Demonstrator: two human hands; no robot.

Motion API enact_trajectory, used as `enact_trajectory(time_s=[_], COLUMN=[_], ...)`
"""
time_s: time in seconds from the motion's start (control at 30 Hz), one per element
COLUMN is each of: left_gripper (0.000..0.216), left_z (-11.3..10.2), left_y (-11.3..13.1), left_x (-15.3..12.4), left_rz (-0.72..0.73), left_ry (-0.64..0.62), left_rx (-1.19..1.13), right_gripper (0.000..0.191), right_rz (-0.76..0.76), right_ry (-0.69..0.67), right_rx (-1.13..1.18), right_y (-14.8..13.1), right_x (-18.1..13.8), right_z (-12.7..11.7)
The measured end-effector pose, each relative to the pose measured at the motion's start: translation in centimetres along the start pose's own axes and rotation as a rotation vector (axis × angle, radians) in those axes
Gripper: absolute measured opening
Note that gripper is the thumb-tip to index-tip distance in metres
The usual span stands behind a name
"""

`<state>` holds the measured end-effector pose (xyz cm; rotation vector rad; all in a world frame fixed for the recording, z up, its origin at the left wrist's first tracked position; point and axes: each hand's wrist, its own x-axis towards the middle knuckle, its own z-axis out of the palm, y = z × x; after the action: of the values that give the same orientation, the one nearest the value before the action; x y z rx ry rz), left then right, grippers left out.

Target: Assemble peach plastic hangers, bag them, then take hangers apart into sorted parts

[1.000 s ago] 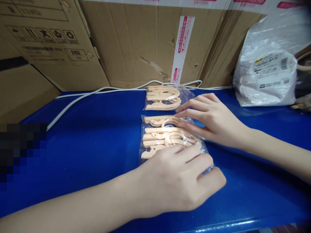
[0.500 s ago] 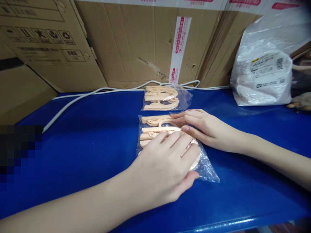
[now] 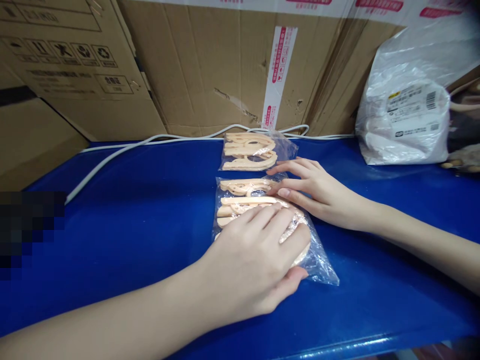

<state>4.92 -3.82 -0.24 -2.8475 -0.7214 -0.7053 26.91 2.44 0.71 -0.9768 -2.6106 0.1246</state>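
On the blue table lies a clear plastic bag of beige folding hangers (image 3: 245, 201), flat in front of me. My left hand (image 3: 258, 255) rests over its near half, fingers bent around the hangers and thumb at the lower right, gripping it; the fingertips are partly hidden. At the bag's upper right edge is my right hand (image 3: 311, 187), its fingers spread and open, the fingertips touching or just over the plastic. Just beyond lies a second clear bag of similar beige hangers (image 3: 249, 150), which neither hand holds.
Large cardboard boxes (image 3: 210, 60) stand along the back of the blue table (image 3: 131, 240). A white cable (image 3: 108, 161) runs in front of them. A white plastic package (image 3: 405, 115) with a label sits at the back right. At the left edge is a dark pixelated patch.
My right hand has lifted slightly and spread its fingers wider at the bag's upper edge. My left hand stays in place on the bag.
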Motion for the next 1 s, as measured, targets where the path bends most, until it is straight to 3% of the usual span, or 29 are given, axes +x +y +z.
enact_trajectory(time_s=[0.27, 0.4, 0.57, 0.7, 0.9, 1.0], left_gripper=[0.039, 0.039, 0.04, 0.039, 0.035, 0.037], left_z=[0.2, 0.3, 0.4, 0.4, 0.7, 0.7], left_y=[0.1, 0.0, 0.1, 0.3, 0.2, 0.0], left_x=[-0.1, -0.1, -0.1, -0.2, -0.1, -0.1], left_rz=[0.001, 0.023, 0.044, 0.089, 0.173, 0.224], left_ry=[-0.001, 0.027, 0.017, 0.032, 0.146, 0.181], left_rx=[0.004, 0.024, 0.023, 0.046, 0.127, 0.135], right_gripper=[0.028, 0.017, 0.026, 0.024, 0.031, 0.025], right_rz=[0.03, 0.154, 0.276, 0.499, 0.879, 0.928], right_ry=[-0.021, -0.017, -0.171, -0.228, 0.006, 0.002], right_rx=[-0.032, 0.009, -0.037, 0.366, 1.045, 1.241], right_y=[-0.4, -0.5, -0.3, -0.2, -1.8, -2.8], right_x=[1.4, 2.6, 3.3, 3.1, 1.3, 0.4], right_z=[0.1, 0.1, -0.5, -1.5, -1.8, -1.6])
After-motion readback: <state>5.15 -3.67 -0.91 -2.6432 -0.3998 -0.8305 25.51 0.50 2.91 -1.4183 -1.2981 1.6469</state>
